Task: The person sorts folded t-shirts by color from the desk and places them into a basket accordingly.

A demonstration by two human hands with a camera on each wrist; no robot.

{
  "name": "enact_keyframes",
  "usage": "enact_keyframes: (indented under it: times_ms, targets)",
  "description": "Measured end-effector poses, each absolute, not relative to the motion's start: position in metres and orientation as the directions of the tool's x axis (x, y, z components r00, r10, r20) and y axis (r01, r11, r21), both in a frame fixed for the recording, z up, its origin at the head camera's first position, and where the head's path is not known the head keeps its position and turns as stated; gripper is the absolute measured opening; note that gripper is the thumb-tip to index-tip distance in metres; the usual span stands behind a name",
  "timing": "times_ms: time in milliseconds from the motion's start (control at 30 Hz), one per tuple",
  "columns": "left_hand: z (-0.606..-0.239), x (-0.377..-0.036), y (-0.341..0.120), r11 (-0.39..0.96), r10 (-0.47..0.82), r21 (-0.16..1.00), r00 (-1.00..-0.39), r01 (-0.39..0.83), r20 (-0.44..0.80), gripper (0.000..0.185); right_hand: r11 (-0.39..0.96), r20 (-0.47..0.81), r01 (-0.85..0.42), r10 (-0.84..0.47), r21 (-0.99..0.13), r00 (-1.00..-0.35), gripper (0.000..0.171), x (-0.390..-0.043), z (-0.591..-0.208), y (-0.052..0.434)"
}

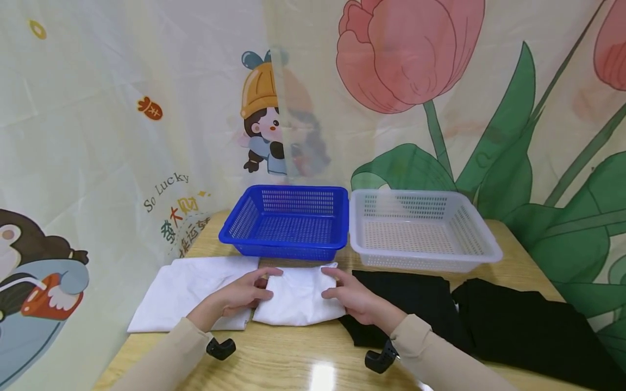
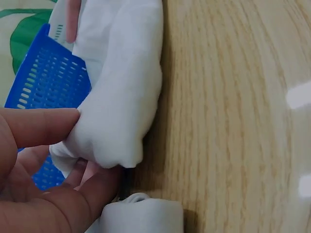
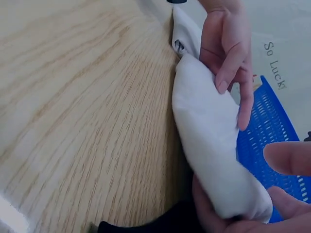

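The person is working at the wooden tabletop (image 1: 293, 358), and both hands are gripping the same folded white garment (image 1: 300, 297) lying near the front middle of it. The left hand (image 1: 242, 296) is pinching the garment's left end, with the thumb on top and fingers tucked under, as the left wrist view shows; the right hand (image 1: 354, 298) is clamping the right end, fingers curled under the bundle and thumb above it. The hands are apart, one at each end, with the cloth between them resting on the tabletop.

Judging from how things lie, the sorting is only getting started. The blue basket (image 1: 286, 220) and the white basket (image 1: 420, 228) are standing side by side at the back, touching or nearly so, and both are looking bare inside. The garment being held is already folded into a compact bundle, so the folding of this piece seems about done, but it is not yet in either basket.

Plenty is left. A second white garment (image 1: 186, 290) is lying flat just to the left, touching the held one, and it is looking only loosely folded. To the right, a black garment (image 1: 411, 304) is lying partly under the right hand's wrist, and another black garment (image 1: 528, 331) is spreading out beside it toward the table's right edge. None of these three is being touched by fingers at the moment.
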State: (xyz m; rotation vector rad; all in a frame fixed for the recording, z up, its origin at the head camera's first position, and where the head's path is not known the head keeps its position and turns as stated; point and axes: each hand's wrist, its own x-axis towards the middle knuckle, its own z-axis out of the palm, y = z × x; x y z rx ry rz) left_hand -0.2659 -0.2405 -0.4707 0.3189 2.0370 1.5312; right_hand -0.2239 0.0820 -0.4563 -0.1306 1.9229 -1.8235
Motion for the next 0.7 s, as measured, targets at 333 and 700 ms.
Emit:
enact_keyframes:
  times_ms: [333,700]
  targets:
    - [-0.461,-0.262,-0.234,0.285,0.469,0.951,-0.849,-0.117,-0.245,0.069,0.185,-0.223,0.163,-0.37,-0.969,-0.902,0.074,-0.229,-0.459,0.089]
    - [-0.393,-0.247,-0.231,0.336,0.458,0.941,-0.869,-0.026,-0.187,0.07,0.272,-0.134,0.032,-0.365,-0.962,-0.921,0.067,-0.216,-0.408,0.11]
